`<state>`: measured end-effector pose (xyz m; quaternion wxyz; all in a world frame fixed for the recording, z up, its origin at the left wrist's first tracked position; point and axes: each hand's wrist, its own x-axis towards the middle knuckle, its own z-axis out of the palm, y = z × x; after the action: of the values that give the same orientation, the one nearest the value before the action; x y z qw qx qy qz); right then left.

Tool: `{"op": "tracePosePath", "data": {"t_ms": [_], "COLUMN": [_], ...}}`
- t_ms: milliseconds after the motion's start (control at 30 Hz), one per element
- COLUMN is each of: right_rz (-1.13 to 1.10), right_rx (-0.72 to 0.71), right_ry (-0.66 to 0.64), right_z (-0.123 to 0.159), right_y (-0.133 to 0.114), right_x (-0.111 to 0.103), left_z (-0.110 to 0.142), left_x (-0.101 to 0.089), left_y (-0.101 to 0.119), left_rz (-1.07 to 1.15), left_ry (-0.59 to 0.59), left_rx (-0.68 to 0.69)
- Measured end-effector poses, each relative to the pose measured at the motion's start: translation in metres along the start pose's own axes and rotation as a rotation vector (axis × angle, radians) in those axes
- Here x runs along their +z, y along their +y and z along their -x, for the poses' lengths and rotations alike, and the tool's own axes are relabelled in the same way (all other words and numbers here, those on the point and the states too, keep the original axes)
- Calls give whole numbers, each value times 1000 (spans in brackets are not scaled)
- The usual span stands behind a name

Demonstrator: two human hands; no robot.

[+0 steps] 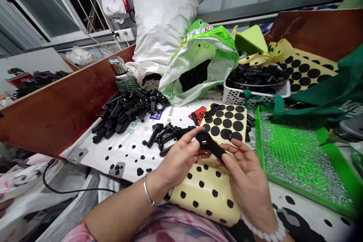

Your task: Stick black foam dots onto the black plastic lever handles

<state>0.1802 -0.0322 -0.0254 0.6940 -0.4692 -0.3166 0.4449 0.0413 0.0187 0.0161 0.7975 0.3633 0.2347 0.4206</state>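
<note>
By the near edge of the worktop (pixel 96 150), a black part (pixel 213 146) is clamped in the grip of left hand (pixel 180 155) and right hand (pixel 248 172), above a yellow sheet (pixel 200 195).

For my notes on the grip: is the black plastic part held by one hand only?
No, the left hand holds the round end of the black plastic part and the right hand its narrow end.

The left hand (pixel 181 151) and right hand (pixel 246 170) held a black plastic part (pixel 211 145) between them, above a yellow sheet of black round pads (pixel 227 121). A heap of similar black parts (pixel 127 111) lay at ten o'clock, an open green-and-white plastic bag (pixel 198 64) at twelve, a green tray (pixel 300 155) at three.
</note>
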Motion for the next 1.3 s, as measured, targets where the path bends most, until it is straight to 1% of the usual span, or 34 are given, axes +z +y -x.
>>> {"op": "tracePosePath", "data": {"t_ms": [67, 100, 167, 233, 300, 367, 400, 467, 567, 633, 733, 867, 1033, 1233, 1300], "right_rz": [-22, -19, 13, 86, 161, 188, 182, 156, 117, 106, 97, 80, 93, 156, 161], "right_rx": [18, 11, -23, -56, -67, -56, -49, -20, 126, 221, 320, 448, 492, 421, 424], "right_ry": [-16, -34, -54, -2, 111, 201, 212, 168, 54, 4, -72, -162, -196, -265, -275], "right_z": [4, 7, 11, 11, 7, 2, -1, -4, -5, -4, -4, -5, -8, -11, -12], "right_y": [2, 3, 3, 1, -4, -13, -19, -33, -55, -67, -76, -78, -75, -69, -67], "right_x": [8, 10, 12, 7, -4, -14, -18, -20, -15, -10, -6, -4, 2, 3, 2], "left_z": [0, -1, -3, -4, -4, -1, 0, 2, 5, 6, 7, 8, 10, 12, 11], "left_x": [3, 4, 4, 2, 0, -2, -3, -3, -2, -2, -1, 0, 3, 3, 2], "left_y": [-5, -6, -5, 0, 4, 5, 5, 3, 0, 0, 1, 1, -2, 0, 0], "left_rz": [-90, -120, -146, -179, -240, -292, -308, -328, -332, -336, -379, -441, -466, -488, -484], "left_ry": [5, 13, 34, 58, 81, 90, 91, 86, 56, 37, 30, 47, 58, 46, 50], "left_rx": [143, 184, 211, 169, 83, -3, -34, -76, -113, -126, -129, -149, -143, -131, -127]}}
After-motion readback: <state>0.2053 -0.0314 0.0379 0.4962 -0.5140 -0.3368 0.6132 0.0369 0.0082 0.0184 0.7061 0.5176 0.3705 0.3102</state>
